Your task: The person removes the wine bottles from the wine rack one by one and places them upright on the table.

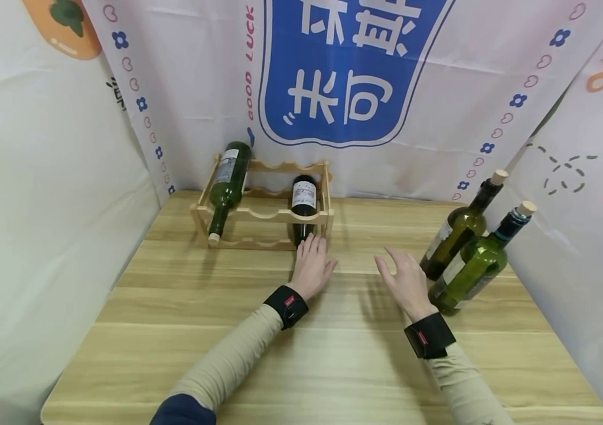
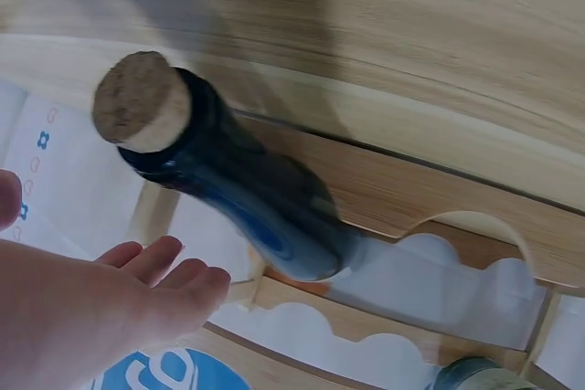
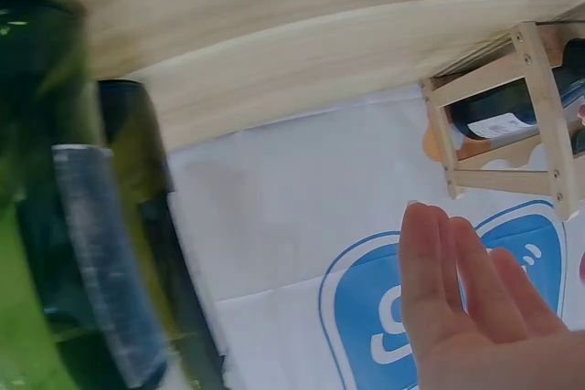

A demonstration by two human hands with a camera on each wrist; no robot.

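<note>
A light wooden wine rack (image 1: 266,214) holds a dark wine bottle (image 1: 304,198) at its lower right, neck toward me. My left hand (image 1: 312,268) is over that bottle's neck end, fingers stretched forward. In the left wrist view the bottle's cork (image 2: 142,102) points outward, and the fingers (image 2: 174,271) lie beside the neck without curling round it. On the rack's upper left lies a green wine bottle (image 1: 230,177), cork toward the front. My right hand (image 1: 404,280) hovers with extended fingers, holding nothing, left of two upright corked bottles: an olive one (image 1: 458,230) and a brighter green one (image 1: 473,268).
The wooden table (image 1: 173,354) carries the rack at its back left and the standing bottles near its right edge. A white printed cloth (image 1: 200,77) with a blue badge hangs directly behind the rack. More cloth walls close off both sides.
</note>
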